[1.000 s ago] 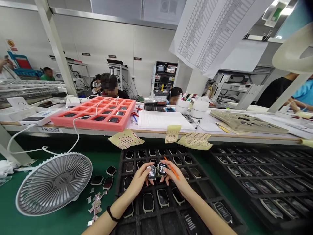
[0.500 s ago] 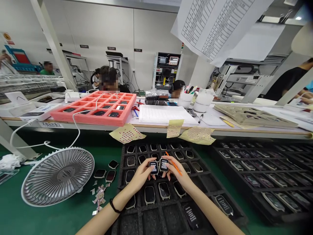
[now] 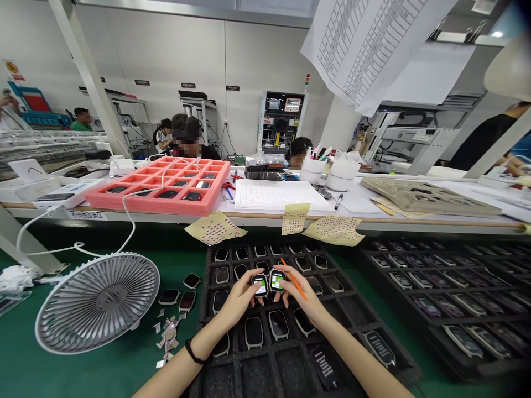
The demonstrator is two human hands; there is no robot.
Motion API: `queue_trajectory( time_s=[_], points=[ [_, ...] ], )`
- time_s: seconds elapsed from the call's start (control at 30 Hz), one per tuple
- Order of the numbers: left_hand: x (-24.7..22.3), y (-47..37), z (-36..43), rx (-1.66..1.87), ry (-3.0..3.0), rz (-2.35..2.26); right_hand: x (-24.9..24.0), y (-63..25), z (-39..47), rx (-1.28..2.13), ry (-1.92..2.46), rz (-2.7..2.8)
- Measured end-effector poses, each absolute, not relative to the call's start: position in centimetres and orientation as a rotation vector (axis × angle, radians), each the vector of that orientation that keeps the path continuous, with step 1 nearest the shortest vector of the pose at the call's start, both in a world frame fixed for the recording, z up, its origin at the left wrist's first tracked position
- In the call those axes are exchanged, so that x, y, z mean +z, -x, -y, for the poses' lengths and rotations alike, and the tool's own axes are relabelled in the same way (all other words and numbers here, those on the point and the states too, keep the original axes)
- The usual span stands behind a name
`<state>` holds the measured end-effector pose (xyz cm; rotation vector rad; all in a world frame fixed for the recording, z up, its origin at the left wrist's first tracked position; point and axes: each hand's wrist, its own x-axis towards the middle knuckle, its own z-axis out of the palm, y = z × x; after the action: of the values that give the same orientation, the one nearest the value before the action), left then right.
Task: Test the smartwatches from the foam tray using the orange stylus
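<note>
My left hand (image 3: 243, 290) holds a square smartwatch (image 3: 260, 285) with its thumb on the lit screen. Beside it, a second watch (image 3: 277, 280) is held by my right hand (image 3: 299, 287), its thumb also at the screen. Both screens show green and white areas. An orange stick (image 3: 296, 283) lies across my right hand, tucked by the fingers. Under both hands spreads a black foam tray (image 3: 257, 369) with watches in many compartments. A dark band is around my left wrist.
A white fan (image 3: 99, 301) stands left, near three loose watches (image 3: 169, 297) and small scraps (image 3: 168, 334). More black trays (image 3: 435, 331) with watches lie right. The shelf ahead carries a pink foam tray (image 3: 153, 205) and papers (image 3: 277, 194). People sit beyond it.
Both held watch screens have switched from white text on black to green and white. The hands have stayed nearly in place. The camera view has shifted slightly.
</note>
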<state>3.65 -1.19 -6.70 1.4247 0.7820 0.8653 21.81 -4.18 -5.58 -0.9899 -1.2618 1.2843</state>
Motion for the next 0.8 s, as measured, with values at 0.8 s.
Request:
queue_trajectory(
  time_s=[0.8],
  points=[
    [-6.54, -3.56, 1.14, 0.877, -1.426, -0.819, -5.7, -21.72, 4.26, 1.316, 0.98, 1.276]
  ],
)
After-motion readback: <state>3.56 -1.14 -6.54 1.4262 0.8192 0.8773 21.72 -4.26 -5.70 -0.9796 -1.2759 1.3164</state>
